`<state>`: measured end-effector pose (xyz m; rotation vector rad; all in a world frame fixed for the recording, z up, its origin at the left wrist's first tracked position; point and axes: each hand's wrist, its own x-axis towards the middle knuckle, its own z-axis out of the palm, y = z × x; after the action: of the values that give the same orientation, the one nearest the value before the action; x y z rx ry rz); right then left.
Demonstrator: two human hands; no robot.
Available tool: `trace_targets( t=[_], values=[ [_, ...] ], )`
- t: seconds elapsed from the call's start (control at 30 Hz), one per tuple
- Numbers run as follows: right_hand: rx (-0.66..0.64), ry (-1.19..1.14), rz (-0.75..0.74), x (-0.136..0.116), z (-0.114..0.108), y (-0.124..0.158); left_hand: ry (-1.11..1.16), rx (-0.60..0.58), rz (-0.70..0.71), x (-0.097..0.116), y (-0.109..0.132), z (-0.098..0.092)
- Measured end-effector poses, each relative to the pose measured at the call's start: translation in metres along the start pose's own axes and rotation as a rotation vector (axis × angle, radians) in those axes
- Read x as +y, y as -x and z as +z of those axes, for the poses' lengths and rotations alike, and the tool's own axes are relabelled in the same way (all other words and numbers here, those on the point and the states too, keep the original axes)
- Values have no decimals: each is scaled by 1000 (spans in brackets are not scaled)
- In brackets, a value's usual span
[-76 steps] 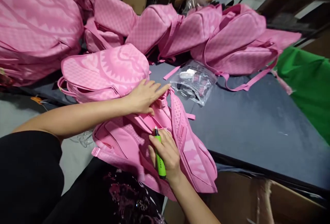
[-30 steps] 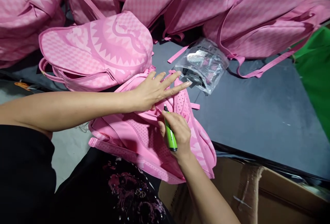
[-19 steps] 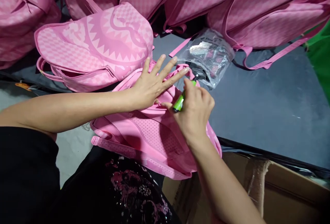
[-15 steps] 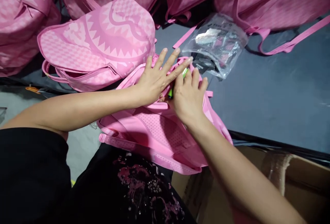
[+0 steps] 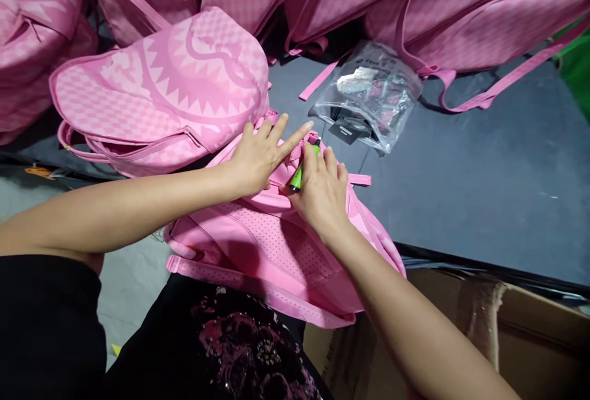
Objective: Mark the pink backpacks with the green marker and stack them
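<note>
A pink backpack (image 5: 286, 234) leans across the table's edge, its dotted back panel and straps towards me. My left hand (image 5: 258, 157) rests on its top edge with fingers spread, the index finger pointing right. My right hand (image 5: 322, 188) is closed around a slim bright green tube (image 5: 302, 169) with black ends, held slantwise over the gathered pink fabric at the top of the bag. I cannot make out whether the tube is a lighter or a marker. The fabric between my hands is partly hidden by my fingers.
Another pink backpack (image 5: 184, 86) with a toothed print lies at left. More pink backpacks (image 5: 350, 0) line the back of the grey table (image 5: 465, 185). A clear plastic bag (image 5: 369, 90) with a black tag (image 5: 345, 133) lies behind my right hand. Below stands an open cardboard box (image 5: 530, 320).
My right hand has tilted and shifted slightly, so more of the green tube shows. My left hand stays spread on the bag. The whole view has shifted a little.
</note>
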<state>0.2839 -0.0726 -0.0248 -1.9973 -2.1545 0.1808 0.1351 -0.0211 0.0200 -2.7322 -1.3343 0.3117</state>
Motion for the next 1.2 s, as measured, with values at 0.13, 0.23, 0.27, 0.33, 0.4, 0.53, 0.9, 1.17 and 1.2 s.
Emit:
trace_targets(
  t=[0.13, 0.23, 0.27, 0.33, 0.4, 0.53, 0.9, 1.17, 1.2],
  values=[
    [21, -18, -10, 1, 2, -1, 5, 8, -13, 4, 1, -5],
    [38, -40, -12, 3, 3, -1, 7, -27, 3, -4, 1, -7],
    [40, -44, -10, 4, 3, -1, 8, -43, 8, -8, 1, -6],
    [44, -47, -5, 4, 3, -1, 20, -79, 16, -16, 0, -5],
    [47, -42, -2, 5, 3, -2, 31, -97, 17, -21, -1, -4],
    [23, -29, -13, 4, 2, -2, 6, -20, 89, -15, -7, 0],
    [254, -92, -133, 23, -1, 13, -3, 59, 48, 0, 1, -1],
    [151, -728, -120, 28, -35, 40, 11, -1, 48, -2, -1, -10],
    [65, -757, -163, 27, -37, 36, 10, 13, 68, -4, -2, -10]
  ],
)
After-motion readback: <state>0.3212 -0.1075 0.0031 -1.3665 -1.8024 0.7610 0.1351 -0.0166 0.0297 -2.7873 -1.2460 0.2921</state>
